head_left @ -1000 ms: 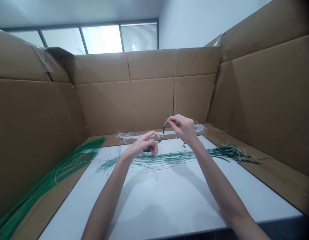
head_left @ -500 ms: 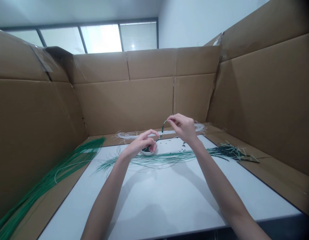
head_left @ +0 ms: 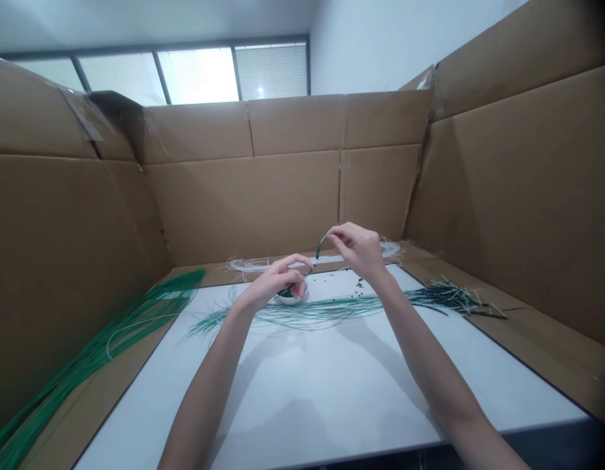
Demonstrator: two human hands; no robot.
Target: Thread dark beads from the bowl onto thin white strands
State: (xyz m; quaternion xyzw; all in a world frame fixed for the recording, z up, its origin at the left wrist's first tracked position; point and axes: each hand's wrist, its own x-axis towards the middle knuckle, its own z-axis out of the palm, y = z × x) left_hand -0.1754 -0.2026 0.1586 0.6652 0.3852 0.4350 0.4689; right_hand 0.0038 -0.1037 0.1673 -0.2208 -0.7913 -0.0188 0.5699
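Observation:
My right hand (head_left: 358, 245) is closed in a pinch on the upper end of a thin green wire strung with dark beads (head_left: 318, 250). The strand curves down and left from the fingertips. Its lower part reaches the white bowl (head_left: 293, 300), which holds dark beads. My left hand (head_left: 285, 277) hovers over that bowl with thumb and fingers apart, the index finger stretched out against or very close to the strand. Whether the left fingertips touch the beads cannot be made out, since the hand covers part of the bowl.
Long green wires (head_left: 326, 305) lie across the white board (head_left: 302, 385), ending at the right in a dark beaded bundle (head_left: 449, 297). Loose beads (head_left: 359, 282) are scattered behind them. More green wire (head_left: 106, 339) lies left, white coils (head_left: 248, 264) behind. Cardboard walls (head_left: 282, 202) enclose the board.
Both hands stay almost in place. The beads on the strand between them look shifted slightly, with the lower stretch of wire showing fewer beads.

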